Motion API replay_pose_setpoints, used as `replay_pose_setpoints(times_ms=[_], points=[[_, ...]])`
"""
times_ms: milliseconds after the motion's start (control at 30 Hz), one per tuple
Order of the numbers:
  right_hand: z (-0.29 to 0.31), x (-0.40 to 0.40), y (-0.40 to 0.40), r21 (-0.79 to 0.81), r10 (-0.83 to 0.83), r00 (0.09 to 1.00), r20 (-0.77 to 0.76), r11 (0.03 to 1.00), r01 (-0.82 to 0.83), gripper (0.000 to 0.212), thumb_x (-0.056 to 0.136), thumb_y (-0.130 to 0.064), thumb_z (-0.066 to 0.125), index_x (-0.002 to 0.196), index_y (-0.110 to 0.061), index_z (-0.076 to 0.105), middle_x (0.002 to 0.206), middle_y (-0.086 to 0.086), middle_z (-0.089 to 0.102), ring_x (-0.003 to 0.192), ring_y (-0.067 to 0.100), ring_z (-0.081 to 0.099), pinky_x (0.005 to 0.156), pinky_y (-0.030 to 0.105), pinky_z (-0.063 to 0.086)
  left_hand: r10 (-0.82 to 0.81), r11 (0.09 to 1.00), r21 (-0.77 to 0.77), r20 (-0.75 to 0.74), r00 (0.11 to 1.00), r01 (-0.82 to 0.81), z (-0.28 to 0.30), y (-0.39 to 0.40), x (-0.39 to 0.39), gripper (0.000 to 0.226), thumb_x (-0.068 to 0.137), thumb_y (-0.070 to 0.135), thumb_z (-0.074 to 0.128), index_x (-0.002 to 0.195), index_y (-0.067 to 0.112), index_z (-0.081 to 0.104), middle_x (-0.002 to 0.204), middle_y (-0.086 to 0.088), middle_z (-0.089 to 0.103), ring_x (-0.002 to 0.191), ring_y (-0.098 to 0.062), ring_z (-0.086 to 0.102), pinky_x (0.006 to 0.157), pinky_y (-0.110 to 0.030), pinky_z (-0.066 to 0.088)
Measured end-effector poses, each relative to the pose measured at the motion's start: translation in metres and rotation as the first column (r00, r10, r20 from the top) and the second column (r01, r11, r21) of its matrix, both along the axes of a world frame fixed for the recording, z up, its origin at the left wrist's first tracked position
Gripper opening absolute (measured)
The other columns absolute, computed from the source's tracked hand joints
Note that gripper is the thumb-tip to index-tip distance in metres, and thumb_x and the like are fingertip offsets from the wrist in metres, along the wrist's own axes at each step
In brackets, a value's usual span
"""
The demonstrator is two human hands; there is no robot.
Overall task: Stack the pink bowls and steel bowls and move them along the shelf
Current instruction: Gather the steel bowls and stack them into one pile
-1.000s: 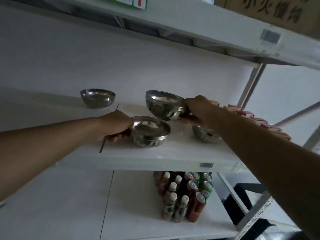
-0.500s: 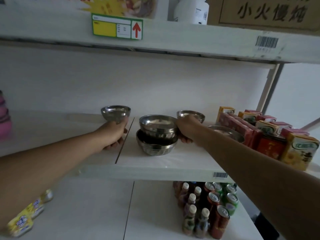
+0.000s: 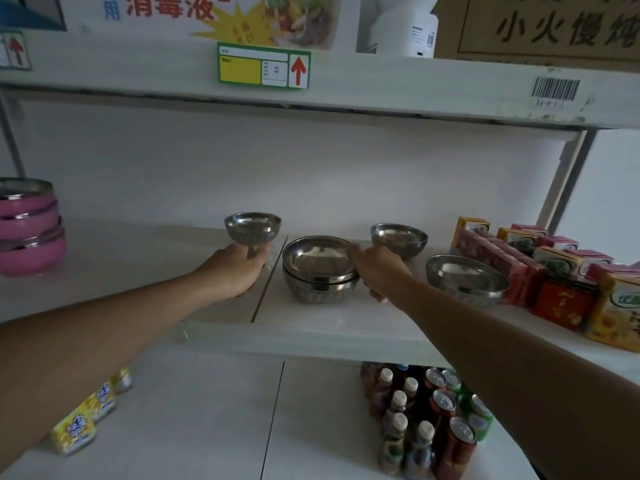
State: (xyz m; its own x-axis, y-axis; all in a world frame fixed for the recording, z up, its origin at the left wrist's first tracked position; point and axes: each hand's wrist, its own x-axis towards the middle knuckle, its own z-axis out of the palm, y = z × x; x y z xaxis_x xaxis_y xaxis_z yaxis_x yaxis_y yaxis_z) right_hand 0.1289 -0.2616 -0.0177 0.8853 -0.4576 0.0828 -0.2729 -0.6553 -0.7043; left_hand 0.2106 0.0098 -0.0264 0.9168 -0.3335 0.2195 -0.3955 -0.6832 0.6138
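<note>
A stack of two steel bowls (image 3: 320,271) stands mid-shelf. My right hand (image 3: 377,271) grips the right rim of its top bowl. My left hand (image 3: 239,268) is closed round the base of a single steel bowl (image 3: 252,228), left of the stack. Another steel bowl (image 3: 398,235) sits behind my right hand, and a wider one (image 3: 465,277) lies further right. The pink bowls (image 3: 29,233) are stacked at the shelf's far left edge.
Drink cartons and red boxes (image 3: 554,268) crowd the right end of the white shelf (image 3: 311,336). Above hangs another shelf with a green price tag (image 3: 263,65). Below are bottles and cans (image 3: 426,420) and yellow cans (image 3: 86,417).
My right hand set its steel bowl into the one my left hand held, forming the stack. My left hand let go and moved left to the single bowl. The view tilted up.
</note>
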Motion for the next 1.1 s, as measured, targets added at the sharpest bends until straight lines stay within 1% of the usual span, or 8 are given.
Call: replay_pose_setpoints(times_ms=[133,267,367,500,667,833,933,1100], points=[[0.002,-0.015,-0.014,-0.124,0.045,0.999,-0.003,0.991,-0.045,0.042,0.109,-0.036,0.034,0.098,-0.008,0.063,0.091,0.023,0.074,0.073,0.038,0.076,0.074,0.055,0.068,-0.067,0.991,0.125,0.125,0.990,0.051,-0.003,0.012,0.008,0.048,0.103,0.061,0.035,0.083,0.028,0.064,0.080,-0.003,0.075,0.075,-0.024,0.071,0.073,-0.039,0.057],[-0.012,-0.030,-0.029,-0.227,0.039,0.999,-0.022,0.973,-0.043,0.029,0.108,-0.018,0.046,0.097,-0.004,0.068,0.086,0.015,0.071,0.078,0.029,0.069,0.068,0.041,0.060,-0.109,0.973,0.224,0.229,0.967,0.057,-0.014,0.020,0.017,0.040,0.100,0.059,0.037,0.084,0.033,0.062,0.101,-0.001,0.073,0.090,-0.024,0.068,0.073,-0.034,0.049],[-0.017,-0.040,-0.027,-0.345,0.032,0.999,-0.005,0.938,-0.032,0.025,0.105,-0.023,0.053,0.110,-0.011,0.074,0.097,0.004,0.072,0.085,0.022,0.068,0.070,0.032,0.054,-0.127,0.959,0.277,0.249,0.960,0.055,-0.027,0.019,0.019,0.044,0.106,0.051,0.040,0.121,0.023,0.071,0.134,-0.007,0.070,0.118,-0.029,0.065,0.093,-0.039,0.051],[-0.014,-0.058,-0.014,-0.389,0.038,0.998,0.040,0.921,-0.020,0.039,0.101,-0.030,0.055,0.135,-0.021,0.071,0.124,0.005,0.076,0.105,0.026,0.071,0.091,0.039,0.058,-0.117,0.958,0.285,0.238,0.964,0.046,-0.029,0.016,0.007,0.049,0.105,0.051,0.039,0.124,0.019,0.072,0.137,-0.010,0.071,0.120,-0.031,0.066,0.098,-0.042,0.053],[-0.011,-0.088,-0.023,-0.342,0.047,0.996,0.071,0.939,-0.020,0.036,0.099,-0.037,0.051,0.124,-0.026,0.075,0.111,0.002,0.076,0.099,0.029,0.073,0.090,0.044,0.061,-0.037,0.956,0.291,0.235,0.971,-0.034,-0.022,0.013,-0.025,0.038,0.102,0.047,0.046,0.107,0.021,0.072,0.129,-0.010,0.074,0.115,-0.033,0.067,0.093,-0.038,0.054],[-0.013,-0.119,-0.057,-0.300,0.062,0.996,0.066,0.953,-0.040,0.032,0.101,-0.031,0.049,0.076,-0.020,0.065,0.076,0.001,0.069,0.074,0.025,0.070,0.062,0.031,0.049,0.024,0.954,0.290,0.190,0.981,-0.080,-0.015,0.010,-0.061,0.034,0.099,0.048,0.048,0.092,0.025,0.071,0.093,0.004,0.078,0.093,-0.024,0.070,0.082,-0.035,0.056],[-0.015,-0.136,-0.078,-0.272,0.043,0.996,0.075,0.962,-0.021,0.034,0.100,-0.031,0.049,0.079,-0.014,0.069,0.081,0.009,0.073,0.077,0.030,0.071,0.071,0.038,0.060,0.044,0.950,0.298,0.171,0.984,-0.095,-0.016,0.001,-0.082,0.032,0.096,0.050,0.050,0.094,0.026,0.071,0.095,0.006,0.075,0.093,-0.024,0.070,0.085,-0.037,0.058],[-0.018,-0.172,-0.097,-0.138,-0.100,0.979,0.178,0.982,0.125,0.069,0.084,-0.071,0.032,0.079,-0.016,0.073,0.075,0.006,0.077,0.070,0.031,0.077,0.070,0.046,0.068,0.033,0.938,0.333,0.178,0.983,-0.092,-0.021,-0.015,-0.109,0.025,0.092,0.053,0.051,0.094,0.035,0.068,0.098,0.011,0.069,0.092,-0.020,0.068,0.084,-0.036,0.056]])
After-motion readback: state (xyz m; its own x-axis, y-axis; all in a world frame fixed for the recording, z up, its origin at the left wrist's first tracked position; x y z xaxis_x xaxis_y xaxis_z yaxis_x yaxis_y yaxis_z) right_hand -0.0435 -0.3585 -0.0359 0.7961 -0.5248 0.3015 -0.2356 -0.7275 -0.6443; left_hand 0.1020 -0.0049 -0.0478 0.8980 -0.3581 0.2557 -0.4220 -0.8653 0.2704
